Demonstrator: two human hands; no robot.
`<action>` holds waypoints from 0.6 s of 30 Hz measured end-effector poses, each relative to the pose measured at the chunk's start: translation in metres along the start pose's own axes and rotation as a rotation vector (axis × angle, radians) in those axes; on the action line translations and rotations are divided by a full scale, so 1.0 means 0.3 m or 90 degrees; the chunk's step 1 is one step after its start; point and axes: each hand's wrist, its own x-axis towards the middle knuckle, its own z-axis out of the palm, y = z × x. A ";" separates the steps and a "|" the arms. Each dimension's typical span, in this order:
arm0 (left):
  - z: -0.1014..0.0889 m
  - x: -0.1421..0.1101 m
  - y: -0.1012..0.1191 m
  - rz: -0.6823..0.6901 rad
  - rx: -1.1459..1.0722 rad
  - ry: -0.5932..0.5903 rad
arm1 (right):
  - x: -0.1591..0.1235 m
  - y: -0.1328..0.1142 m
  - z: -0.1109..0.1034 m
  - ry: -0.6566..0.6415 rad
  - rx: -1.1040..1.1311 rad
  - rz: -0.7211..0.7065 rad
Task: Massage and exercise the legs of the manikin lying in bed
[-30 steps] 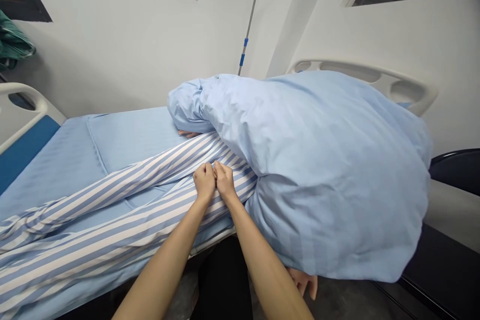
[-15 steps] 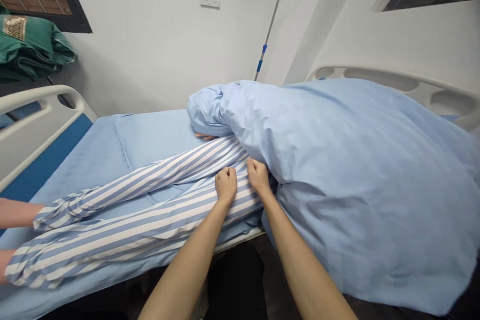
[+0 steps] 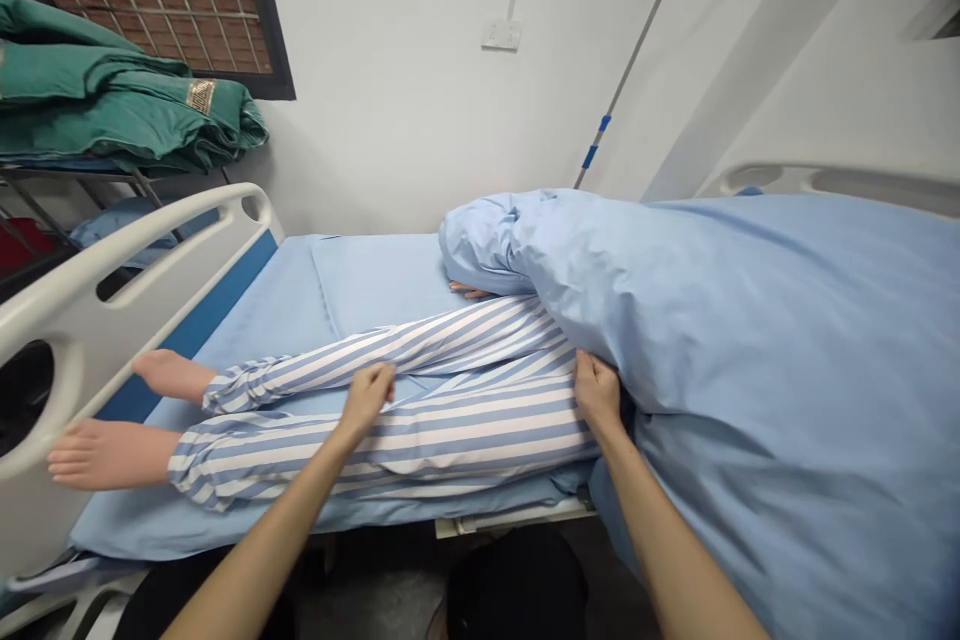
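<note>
A figure lies on the bed in blue-and-white striped trousers (image 3: 465, 430), with bare feet (image 3: 112, 455) at the left. A blue quilt (image 3: 750, 360) covers the upper body, and the figure's own hand (image 3: 469, 291) pokes out beneath it. My left hand (image 3: 367, 398) is curled on the trouser cloth near the knees. My right hand (image 3: 598, 390) is closed at the quilt's edge, over the hip of the trousers. Under the quilt the figure's body is hidden.
A white bed-end panel (image 3: 150, 265) stands beyond the feet, and a blue sheet (image 3: 375, 280) covers the mattress. Folded green cloths (image 3: 127, 110) lie on a rack at the upper left. An IV pole (image 3: 622, 80) stands by the wall, and a dark round seat (image 3: 517, 590) sits below the bed.
My hands have moved apart along the legs, the left toward the feet and the right toward the hip. The view has swung left, bringing the feet and green cloths into view.
</note>
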 end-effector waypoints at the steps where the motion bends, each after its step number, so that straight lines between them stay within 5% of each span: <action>1: -0.100 -0.018 -0.028 0.008 0.036 0.045 | -0.001 -0.001 0.001 0.000 -0.005 -0.001; 4: -0.366 -0.074 -0.121 0.027 0.143 0.164 | -0.003 0.001 0.005 0.004 -0.022 -0.006; 7: -0.529 -0.122 -0.213 -0.011 0.208 0.258 | -0.006 0.007 0.010 0.009 -0.040 -0.010; 11: -0.566 -0.148 -0.282 -0.057 0.391 0.276 | -0.011 0.008 0.015 -0.002 -0.066 -0.022; 18: -0.537 -0.147 -0.274 -0.118 0.524 0.230 | -0.008 -0.011 0.028 -0.097 -0.253 -0.030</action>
